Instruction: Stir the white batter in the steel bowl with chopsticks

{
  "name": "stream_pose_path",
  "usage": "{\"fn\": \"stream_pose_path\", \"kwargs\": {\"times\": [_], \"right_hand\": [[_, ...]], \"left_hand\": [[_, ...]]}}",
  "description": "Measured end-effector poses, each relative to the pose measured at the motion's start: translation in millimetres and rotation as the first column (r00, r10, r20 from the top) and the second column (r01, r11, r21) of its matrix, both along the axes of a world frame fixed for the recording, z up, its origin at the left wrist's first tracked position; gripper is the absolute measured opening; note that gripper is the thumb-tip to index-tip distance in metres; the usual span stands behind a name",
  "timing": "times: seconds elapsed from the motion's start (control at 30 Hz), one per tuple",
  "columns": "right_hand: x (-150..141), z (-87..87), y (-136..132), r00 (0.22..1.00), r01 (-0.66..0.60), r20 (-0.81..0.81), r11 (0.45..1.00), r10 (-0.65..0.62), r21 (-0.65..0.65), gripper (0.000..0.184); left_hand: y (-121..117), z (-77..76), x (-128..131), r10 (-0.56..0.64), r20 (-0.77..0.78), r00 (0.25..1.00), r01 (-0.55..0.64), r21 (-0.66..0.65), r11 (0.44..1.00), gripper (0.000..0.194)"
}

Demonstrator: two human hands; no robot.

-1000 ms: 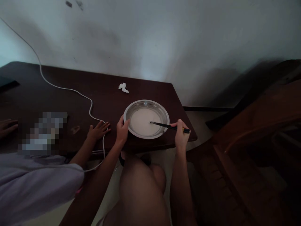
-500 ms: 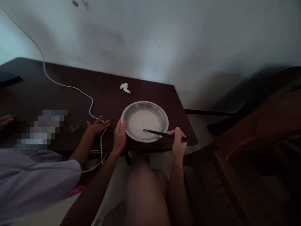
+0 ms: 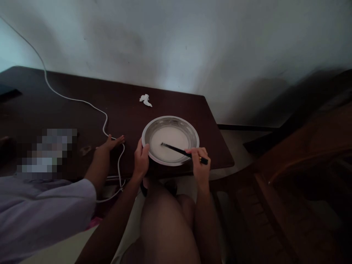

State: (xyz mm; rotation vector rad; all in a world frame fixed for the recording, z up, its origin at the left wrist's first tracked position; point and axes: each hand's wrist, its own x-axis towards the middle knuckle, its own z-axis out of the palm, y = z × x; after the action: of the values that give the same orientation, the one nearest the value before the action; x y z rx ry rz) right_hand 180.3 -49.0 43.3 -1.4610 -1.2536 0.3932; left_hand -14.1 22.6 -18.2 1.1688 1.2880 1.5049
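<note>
Dull grey-blue wall (image 3: 181,44) rises behind a dark reddish-brown table (image 3: 82,88), and the steel bowl (image 3: 193,137) is near the tabletop's front right corner. The tip of the black chopsticks (image 3: 178,150) has just shifted across the pale contents (image 3: 176,135) — from near the close side of the bowl to farther left — and the right hand (image 3: 201,170) has come in nearer the rim, so the tip meets a different part of what the bowl holds. That hand pinches the thicker end between thumb and fingers, the shaft slanting down to the left; whether it is one stick or two pressed together, I cannot tell. The left hand (image 3: 141,159) clasps the bowl's left side, thumb at the lip and the other fingers mostly hidden. Smooth and shiny, the metal flares to a wide round lip, while the contents look milky, flat and matt, though how thick they are is unclear. Beyond the bowl lies a small scrap of crumpled white tissue (image 3: 145,100), soft and creased. Off to the left a thin white cord (image 3: 93,106) snakes over the wood — another person's hand (image 3: 110,143) rests by it, below a loose lavender sleeve (image 3: 55,205)
</note>
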Motion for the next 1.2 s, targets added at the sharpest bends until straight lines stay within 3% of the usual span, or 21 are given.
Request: {"fn": "stream_pose_path", "kwargs": {"times": [0.1, 0.17, 0.23, 0.3, 0.43, 0.6, 0.77, 0.97, 1.03, 1.13, 1.2], "right_hand": [[-3.3, 0.8, 3.5, 0.990, 0.087, 0.109, 0.994, -0.094, 0.068, 0.033], [-2.6, 0.3, 2.7, 0.965, 0.244, 0.062, 0.962, -0.253, 0.126, 0.040], [-3.0, -0.7, 0.9, 0.945, 0.327, -0.037, 0.933, -0.325, 0.151, 0.046], [-5.6, -1.3, 0.7, 0.960, 0.279, -0.071, 0.949, -0.271, 0.146, 0.047], [-9.5, -2.1, 5.9, 0.994, 0.086, 0.054, 0.992, -0.091, 0.091, 0.039], [-5.9, -6.8, 8.1, 0.964, 0.264, -0.071, 0.940, -0.254, 0.218, 0.045], [-12.5, -5.1, 10.5, 0.996, 0.065, -0.071, 0.992, -0.058, 0.110, 0.039], [-10.1, 1.4, 3.4, 0.913, 0.297, -0.337, 0.941, -0.230, 0.162, 0.044], [-9.7, 1.9, 1.2, 0.947, 0.185, -0.293, 0.969, -0.132, 0.162, 0.043], [-7.6, 0.0, 1.6, 0.997, -0.006, -0.072, 0.993, 0.014, 0.120, 0.033], [-4.1, -2.9, 2.0, 0.998, 0.066, -0.015, 0.991, -0.065, 0.120, 0.032]], "left_hand": [[0.0, 0.4, 0.3, -0.006, -0.026, 1.000, 0.006, 0.002, 1.000, 0.045], [0.5, -0.8, 0.3, -0.002, -0.037, 0.999, 0.002, 0.001, 1.000, 0.045], [1.2, -2.3, 0.2, -0.001, -0.041, 0.999, 0.001, 0.001, 1.000, 0.044], [1.6, -3.0, 0.0, -0.002, -0.045, 0.999, 0.002, 0.004, 1.000, 0.043], [1.3, -1.8, -0.3, 0.008, -0.057, 0.998, -0.007, 0.016, 1.000, 0.043], [1.4, -0.7, -0.5, -0.009, -0.076, 0.997, 0.009, 0.009, 1.000, 0.044], [2.9, -1.7, -0.6, 0.002, -0.085, 0.996, 0.001, 0.026, 1.000, 0.040], [2.2, -2.2, -0.6, 0.008, -0.098, 0.995, -0.006, 0.022, 1.000, 0.040], [1.6, -1.3, -0.2, 0.011, -0.093, 0.996, -0.009, 0.022, 1.000, 0.039], [1.3, 0.4, 0.4, 0.015, -0.085, 0.996, -0.013, 0.029, 0.999, 0.039], [1.2, 1.2, 0.5, 0.012, -0.089, 0.996, -0.010, 0.028, 1.000, 0.040]]}}
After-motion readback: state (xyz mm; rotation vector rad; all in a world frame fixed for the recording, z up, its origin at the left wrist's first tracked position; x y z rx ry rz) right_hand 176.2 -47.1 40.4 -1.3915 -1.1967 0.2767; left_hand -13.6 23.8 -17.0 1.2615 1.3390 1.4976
